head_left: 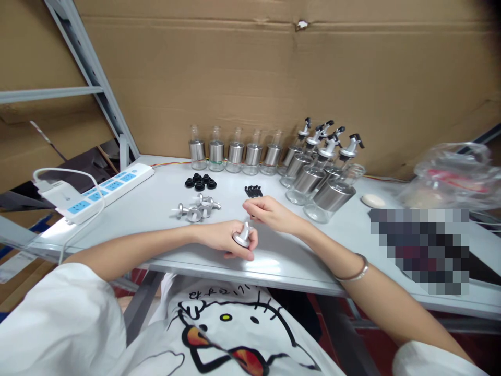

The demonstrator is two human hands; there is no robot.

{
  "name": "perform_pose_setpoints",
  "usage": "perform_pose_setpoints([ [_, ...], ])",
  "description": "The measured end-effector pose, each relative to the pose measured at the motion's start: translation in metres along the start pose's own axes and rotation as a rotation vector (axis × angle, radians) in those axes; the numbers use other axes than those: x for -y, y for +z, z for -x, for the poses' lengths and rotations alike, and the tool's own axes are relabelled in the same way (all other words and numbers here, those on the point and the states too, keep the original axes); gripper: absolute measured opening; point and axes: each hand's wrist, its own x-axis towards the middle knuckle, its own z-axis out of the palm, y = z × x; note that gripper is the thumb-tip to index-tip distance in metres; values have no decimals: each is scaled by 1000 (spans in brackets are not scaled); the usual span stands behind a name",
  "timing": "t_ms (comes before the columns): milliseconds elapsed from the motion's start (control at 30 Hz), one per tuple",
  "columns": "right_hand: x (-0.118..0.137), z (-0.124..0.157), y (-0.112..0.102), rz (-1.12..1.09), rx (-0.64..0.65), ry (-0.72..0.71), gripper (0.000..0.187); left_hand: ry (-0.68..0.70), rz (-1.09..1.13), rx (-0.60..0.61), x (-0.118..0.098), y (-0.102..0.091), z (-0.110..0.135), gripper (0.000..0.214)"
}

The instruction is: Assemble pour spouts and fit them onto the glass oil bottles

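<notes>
My left hand (pixel 230 239) is closed around a silver pourer spout (pixel 243 236), its narrow tip pointing up. Just right of it, my right hand (pixel 270 213) is pinched closed near a group of small black flip caps (pixel 253 191); whatever its fingertips hold, if anything, is hidden. Several more silver pourer spouts (pixel 199 209) lie in a loose cluster beyond my left wrist. Behind them sits a cluster of black rubber stoppers (pixel 200 181).
A row of glass bottles (pixel 235 152) with steel sleeves stands along the cardboard wall. Right of it are bottles fitted with pourers (pixel 309 175). A white power strip (pixel 113 186) lies left; a pale oval object (pixel 373 201) and plastic bag (pixel 450 177) lie right.
</notes>
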Motion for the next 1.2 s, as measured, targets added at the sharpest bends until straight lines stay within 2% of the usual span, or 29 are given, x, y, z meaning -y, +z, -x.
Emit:
perform_pose_setpoints([
  [267,-8,-6,-28,-144,-309,-25,36,33,46,15,3,-2,1,25],
  [400,-20,-8,-41,-17,-478,-37,30,40,43,5,2,-2,1,23],
  [467,-27,-8,-46,91,-516,-17,29,37,38,4,2,-2,1,22],
  [600,-40,-7,-54,295,-458,34,21,30,33,1,1,-2,1,23],
  [833,-47,-4,-61,492,-334,79,3,33,30,2,0,-1,1,23],
  [1200,-52,-3,-63,755,-206,75,17,27,25,-2,0,-2,1,24],
])
